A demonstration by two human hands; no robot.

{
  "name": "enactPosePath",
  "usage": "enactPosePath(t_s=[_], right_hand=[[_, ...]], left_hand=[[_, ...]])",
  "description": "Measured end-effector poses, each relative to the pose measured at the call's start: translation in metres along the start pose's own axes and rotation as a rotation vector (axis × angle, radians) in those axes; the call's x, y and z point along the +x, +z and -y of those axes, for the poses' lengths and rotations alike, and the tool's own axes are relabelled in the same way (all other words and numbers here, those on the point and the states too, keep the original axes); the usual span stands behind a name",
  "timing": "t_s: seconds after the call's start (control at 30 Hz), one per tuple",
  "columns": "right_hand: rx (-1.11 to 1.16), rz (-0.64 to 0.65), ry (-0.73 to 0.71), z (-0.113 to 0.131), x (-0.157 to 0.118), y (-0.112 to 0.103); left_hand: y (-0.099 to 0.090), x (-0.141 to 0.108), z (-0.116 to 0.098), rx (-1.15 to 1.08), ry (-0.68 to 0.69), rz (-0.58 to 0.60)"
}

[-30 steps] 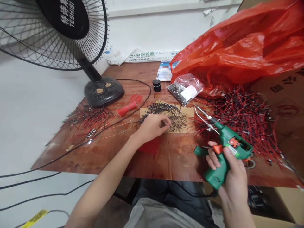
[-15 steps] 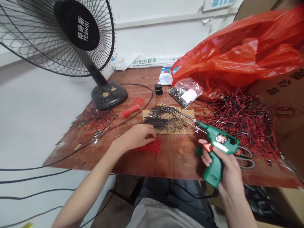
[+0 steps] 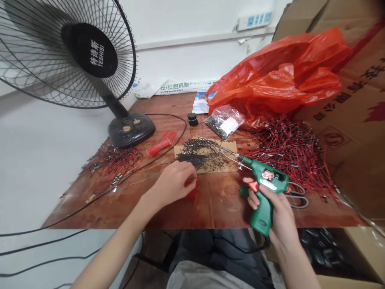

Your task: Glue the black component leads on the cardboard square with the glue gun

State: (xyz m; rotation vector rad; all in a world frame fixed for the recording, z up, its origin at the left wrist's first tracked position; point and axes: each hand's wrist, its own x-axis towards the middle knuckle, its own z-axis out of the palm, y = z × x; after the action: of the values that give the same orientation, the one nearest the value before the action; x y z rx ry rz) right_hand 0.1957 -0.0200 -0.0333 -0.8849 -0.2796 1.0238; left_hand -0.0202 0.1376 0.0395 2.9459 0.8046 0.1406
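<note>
My right hand (image 3: 272,204) is wrapped round the grip of a green soldering gun (image 3: 269,176), a finger at its orange trigger. The gun's metal tip and thin bent feed tube point left, over the edge of a tan board (image 3: 210,165). My left hand (image 3: 177,178) is closed, palm down, thumb and fingers together above a small bundle of red wires (image 3: 191,190). Whatever lies between those fingertips is hidden. Just beyond that hand, a heap of small black wires (image 3: 195,159) with shiny ends covers much of the board.
A black fan (image 3: 130,130) stands at the left, its cord crossing the table. Red wire piles lie left (image 3: 112,164) and right (image 3: 288,148). Behind are a tied red bundle (image 3: 161,146), a black spool (image 3: 193,119), a clear bag (image 3: 225,122) and a red plastic bag (image 3: 276,76).
The camera view has shifted slightly. My left hand has moved a little nearer over the red wires, covering more of them. The soldering gun stays in my right hand, tip over the board.
</note>
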Motion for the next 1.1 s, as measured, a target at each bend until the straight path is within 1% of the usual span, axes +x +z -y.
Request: enactPosePath(t_s=[0.1, 0.17, 0.27, 0.4, 0.57, 0.7, 0.8, 0.93, 1.03, 1.1], right_hand=[[0.004, 0.002, 0.0, -0.001, 0.0, -0.001], [0.005, 0.01, 0.014, 0.0, 0.0, -0.002], [0.01, 0.011, 0.029, 0.001, -0.001, -0.002], [0.023, -0.007, 0.028, 0.004, -0.001, 0.0], [0.032, -0.009, 0.039, 0.003, 0.001, -0.002], [0.032, -0.005, 0.039, 0.002, 0.001, -0.003], [0.032, -0.003, 0.041, 0.003, 0.001, -0.003], [0.038, -0.002, 0.051, 0.004, 0.001, -0.003], [0.04, -0.008, 0.054, 0.004, 0.002, -0.003], [0.035, -0.01, 0.056, 0.004, 0.002, -0.003]], left_hand=[[0.016, 0.01, -0.016, 0.088, 0.056, -0.068], [0.028, 0.016, -0.023, 0.154, 0.078, -0.086], [0.039, 0.021, -0.026, 0.219, 0.091, -0.082], [0.045, 0.02, -0.023, 0.246, 0.075, -0.083], [0.05, 0.02, -0.023, 0.27, 0.045, -0.098], [0.051, 0.022, -0.025, 0.313, 0.034, -0.103], [0.048, 0.024, -0.025, 0.33, 0.043, -0.067], [0.041, 0.03, -0.021, 0.322, 0.045, 0.013], [0.037, 0.036, -0.014, 0.263, 0.026, 0.053], [0.036, 0.039, -0.007, 0.178, 0.016, 0.05]])
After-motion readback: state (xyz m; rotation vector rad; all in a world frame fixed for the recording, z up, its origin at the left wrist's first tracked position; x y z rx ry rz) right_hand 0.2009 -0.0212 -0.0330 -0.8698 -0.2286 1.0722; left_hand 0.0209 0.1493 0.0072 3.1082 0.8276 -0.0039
